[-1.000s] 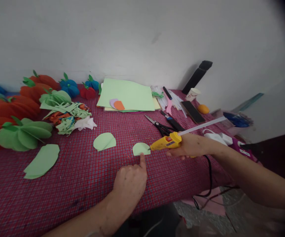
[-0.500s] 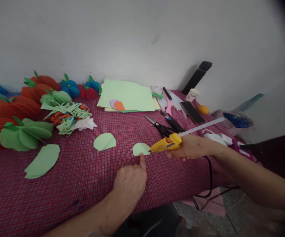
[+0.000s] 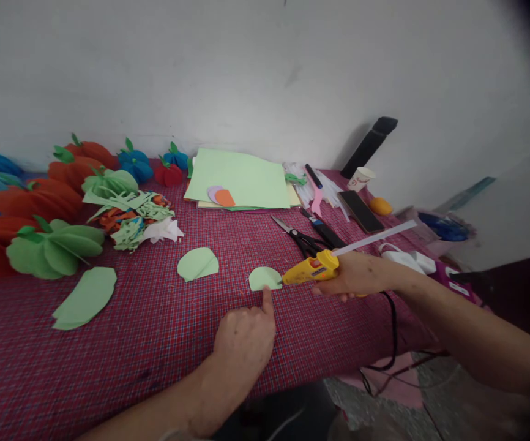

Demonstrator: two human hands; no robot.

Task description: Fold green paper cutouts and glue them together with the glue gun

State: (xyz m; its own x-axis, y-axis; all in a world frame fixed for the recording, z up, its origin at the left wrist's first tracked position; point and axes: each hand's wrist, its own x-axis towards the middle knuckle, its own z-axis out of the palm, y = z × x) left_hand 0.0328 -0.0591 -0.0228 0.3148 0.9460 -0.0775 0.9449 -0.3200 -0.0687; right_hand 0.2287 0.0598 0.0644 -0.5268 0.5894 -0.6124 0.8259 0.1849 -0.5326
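Observation:
My right hand (image 3: 359, 274) is closed around a yellow hot glue gun (image 3: 313, 268), with a long whitish glue stick (image 3: 377, 237) jutting out of its back. The nozzle points left and meets the right side of a half-round green felt piece (image 3: 259, 277). With its index finger stretched out, my left hand (image 3: 245, 335) presses on this piece's straight lower edge; its other fingers are curled beneath and partly hidden. Further left lie a rounded green felt piece (image 3: 197, 262) and a larger stack of green felt pieces (image 3: 85, 300).
Felt pumpkins (image 3: 47, 199) and scraps (image 3: 143, 211) crowd the left. Felt sheets (image 3: 242, 174) lie by the wall. Black scissors (image 3: 302, 239), a utility knife (image 3: 325, 231), a phone (image 3: 360, 210), a paper cup (image 3: 360, 179) and a power strip (image 3: 451, 278) are on the right.
The whole view has shifted slightly, so things on the table appear a little further right. The nozzle stays at the felt piece's right side, and my left index finger stays on its edge.

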